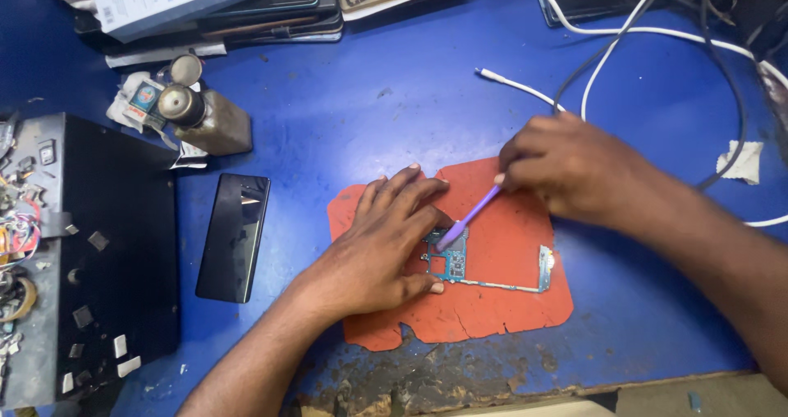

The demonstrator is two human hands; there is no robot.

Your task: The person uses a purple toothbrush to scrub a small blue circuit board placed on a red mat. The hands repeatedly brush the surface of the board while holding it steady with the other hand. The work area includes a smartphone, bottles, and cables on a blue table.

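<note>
Near the centre of the frame a blue circuit board (453, 261) lies on an orange mat (492, 310) on the blue table (369, 113), its long axis running left to right with a thin strip reaching to a small piece at the right end. The left hand (382, 245) lies flat and spread over the board's left end, fingers open and thumb along its lower edge, pinning rather than gripping it. The right hand (566, 171), up and to the right, pinches a purple brush (468, 217) whose shaft slants down-left, its tip touching the board just beside the left fingertips.
</note>
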